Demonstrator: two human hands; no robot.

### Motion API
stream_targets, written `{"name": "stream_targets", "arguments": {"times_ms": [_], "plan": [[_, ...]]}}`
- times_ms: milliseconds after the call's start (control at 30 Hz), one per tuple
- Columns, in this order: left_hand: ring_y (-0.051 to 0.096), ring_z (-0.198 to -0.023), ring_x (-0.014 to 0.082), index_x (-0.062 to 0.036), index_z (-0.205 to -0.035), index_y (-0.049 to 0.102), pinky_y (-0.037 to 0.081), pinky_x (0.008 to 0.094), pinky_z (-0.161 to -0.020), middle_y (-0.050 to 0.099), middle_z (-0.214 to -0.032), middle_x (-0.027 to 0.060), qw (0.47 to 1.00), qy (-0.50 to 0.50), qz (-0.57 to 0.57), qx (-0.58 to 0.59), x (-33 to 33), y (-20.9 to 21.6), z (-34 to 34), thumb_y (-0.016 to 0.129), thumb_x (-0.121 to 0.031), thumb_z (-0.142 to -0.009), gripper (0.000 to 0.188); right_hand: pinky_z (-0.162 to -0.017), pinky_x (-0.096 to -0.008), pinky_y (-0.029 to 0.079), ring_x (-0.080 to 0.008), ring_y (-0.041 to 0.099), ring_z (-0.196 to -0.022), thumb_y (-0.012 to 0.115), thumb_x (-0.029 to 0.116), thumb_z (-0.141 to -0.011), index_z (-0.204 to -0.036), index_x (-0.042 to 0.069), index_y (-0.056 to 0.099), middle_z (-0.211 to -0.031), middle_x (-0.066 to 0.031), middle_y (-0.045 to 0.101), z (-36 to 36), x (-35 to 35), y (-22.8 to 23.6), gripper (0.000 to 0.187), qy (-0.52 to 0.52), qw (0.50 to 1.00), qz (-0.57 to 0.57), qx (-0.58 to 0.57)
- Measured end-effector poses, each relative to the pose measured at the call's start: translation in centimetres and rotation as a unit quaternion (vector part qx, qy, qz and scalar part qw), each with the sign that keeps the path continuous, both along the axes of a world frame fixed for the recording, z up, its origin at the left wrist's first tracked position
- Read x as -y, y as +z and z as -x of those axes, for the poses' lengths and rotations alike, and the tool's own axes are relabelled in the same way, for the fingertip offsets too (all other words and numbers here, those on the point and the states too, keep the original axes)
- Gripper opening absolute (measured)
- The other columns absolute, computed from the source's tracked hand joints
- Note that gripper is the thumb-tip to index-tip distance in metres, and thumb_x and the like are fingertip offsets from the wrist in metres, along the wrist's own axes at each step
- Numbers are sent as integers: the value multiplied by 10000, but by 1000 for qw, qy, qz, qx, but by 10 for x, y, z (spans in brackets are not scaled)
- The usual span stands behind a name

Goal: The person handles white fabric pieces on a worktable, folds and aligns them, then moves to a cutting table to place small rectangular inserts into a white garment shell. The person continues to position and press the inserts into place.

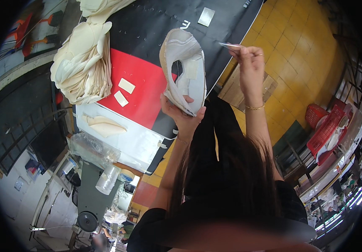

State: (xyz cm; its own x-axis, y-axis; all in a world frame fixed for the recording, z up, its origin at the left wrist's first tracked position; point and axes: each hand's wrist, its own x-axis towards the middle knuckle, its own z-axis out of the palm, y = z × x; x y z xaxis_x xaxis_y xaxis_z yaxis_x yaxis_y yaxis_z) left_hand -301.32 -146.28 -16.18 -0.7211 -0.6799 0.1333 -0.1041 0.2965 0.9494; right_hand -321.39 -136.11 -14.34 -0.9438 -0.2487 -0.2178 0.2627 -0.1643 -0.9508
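Observation:
My left hand is closed on the lower end of a cream and white fabric shoe upper, thumb on its rim. The upper is tilted with its white inside showing, and a pale rectangular patch lies on that inner face. To the right of it, apart from the upper, my right hand pinches a thin, pale, pointed piece seen nearly edge-on. Two small cream patches lie on the red part of the table cover. A silvery square rests on the black part.
A tall stack of cream fabric pieces stands on the table's left side. One loose cream piece lies on the white sheet. A sewing machine with a thread cone is at lower left. Red baskets stand at right.

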Motion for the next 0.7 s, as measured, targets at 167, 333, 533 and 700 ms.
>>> {"name": "stream_targets", "arguments": {"times_ms": [167,333,533,700], "plan": [[547,-1020,216,-59,-1463,71,395,417,-979,418,-1267,160,998,33,-50,-25,0,15,3,814,-416,-762,1082,-657,-250,512,-144,604,-764,488,150,-1034,-1121,20,493,-916,-60,596,28,-27,8,157,-25,998,4,56],[409,-1248,278,-31,-1466,74,340,430,-1066,332,-1353,170,992,91,-77,-31,1,28,1,847,-345,-730,1112,-513,-236,404,-78,478,-574,573,225,-1007,-1017,6,618,-759,-2,545,29,-79,-13,224,-53,986,-155,12],[351,-1308,317,-43,-1491,54,243,469,-1129,258,-1442,202,992,121,-11,23,15,41,-11,856,-223,-706,1137,-544,-324,455,-157,563,-550,583,340,-992,-848,9,679,-590,-67,592,-15,-119,-71,373,49,884,-465,33],[382,-1270,368,-64,-1502,110,361,467,-1052,209,-1466,237,976,50,208,49,22,52,-18,844,-103,-720,1073,-958,-379,478,-314,647,-1021,627,216,-928,-1014,-7,717,-991,-196,686,-112,-75,-107,255,368,880,-292,-69]]}}
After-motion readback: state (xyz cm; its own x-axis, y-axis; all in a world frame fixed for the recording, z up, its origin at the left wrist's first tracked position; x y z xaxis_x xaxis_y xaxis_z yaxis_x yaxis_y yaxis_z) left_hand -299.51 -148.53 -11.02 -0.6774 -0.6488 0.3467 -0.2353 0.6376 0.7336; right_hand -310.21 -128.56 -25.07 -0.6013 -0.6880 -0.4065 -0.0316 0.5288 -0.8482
